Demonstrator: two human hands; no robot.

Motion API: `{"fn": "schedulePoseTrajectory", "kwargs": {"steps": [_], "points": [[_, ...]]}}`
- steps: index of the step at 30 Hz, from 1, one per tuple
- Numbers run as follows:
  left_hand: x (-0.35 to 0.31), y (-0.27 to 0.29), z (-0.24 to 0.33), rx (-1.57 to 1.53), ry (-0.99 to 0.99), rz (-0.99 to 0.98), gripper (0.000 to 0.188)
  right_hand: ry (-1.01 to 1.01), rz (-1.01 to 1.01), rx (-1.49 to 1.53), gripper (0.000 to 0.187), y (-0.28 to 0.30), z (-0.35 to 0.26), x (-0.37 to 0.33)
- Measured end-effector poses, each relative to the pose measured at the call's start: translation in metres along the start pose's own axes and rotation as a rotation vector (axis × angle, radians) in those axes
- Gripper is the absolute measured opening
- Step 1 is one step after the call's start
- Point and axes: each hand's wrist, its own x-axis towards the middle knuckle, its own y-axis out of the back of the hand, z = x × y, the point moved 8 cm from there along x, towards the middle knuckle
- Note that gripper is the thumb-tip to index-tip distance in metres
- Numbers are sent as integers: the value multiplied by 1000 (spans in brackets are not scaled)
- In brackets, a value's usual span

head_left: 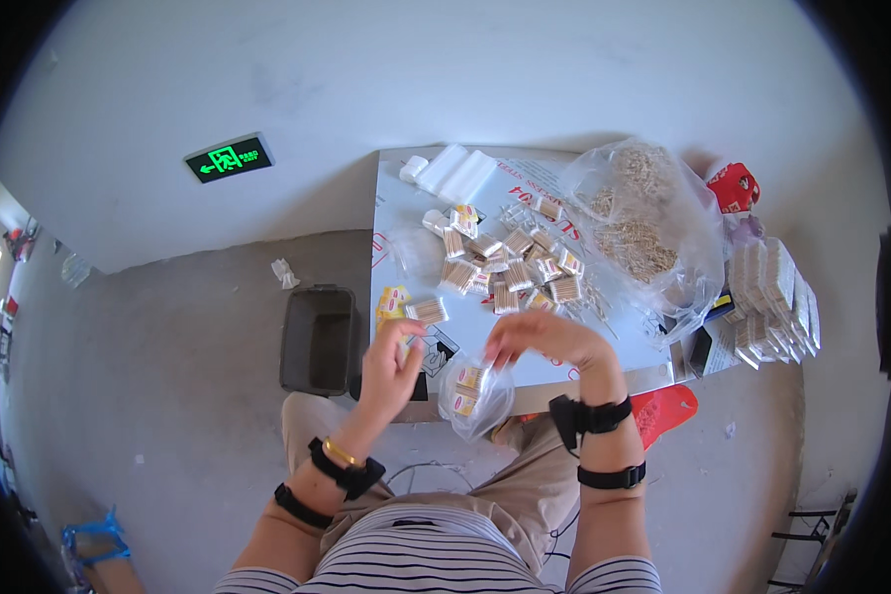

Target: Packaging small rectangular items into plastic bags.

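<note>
so, here is how it stands from the room.
right hand (544, 337): fingers pinched on the rim of a small clear bag (475, 396), which hangs below it at 6 o'clock of the table.
left hand (391, 366): fingers curled, at 9 o'clock of the bag; whether they grip anything, i cannot tell.
done: a few small packs already sit inside the bag.
left: a heap of toothpick packs (510, 262) lies on the white table (406, 223), at 12 o'clock of the hands.
beyond: large bag of loose sticks (643, 228) at 2 o'clock; dark bin (317, 337) at 9.
hidden: pack count in the bag, blurred.
</note>
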Motion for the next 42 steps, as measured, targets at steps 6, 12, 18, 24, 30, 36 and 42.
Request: {"fn": "schedulePoseTrajectory", "kwargs": {"steps": [6,12,18,24,30,36,42], "points": [[41,-68,-112,677,-94,-113,50,-48,762,-857,30,103,88,48],[54,-111,-153,929,-138,-208,66,231,668,-1462,55,90,100,126],[70,-121,-155,855,-95,-329,58,324,643,-1494,27,92,96,147],[76,-78,-139,-209,397,-270,34,181,917,-560,12,131,56,81],[46,-49,-77,-615,531,-354,32,210,669,241,29,81,23,15],[27,-24,-9,-587,426,-417,38,327,544,135,30,10,-21,-26],[1,-22,46,-612,172,-403,38,325,491,-28,27,-48,-30,-45]]}}
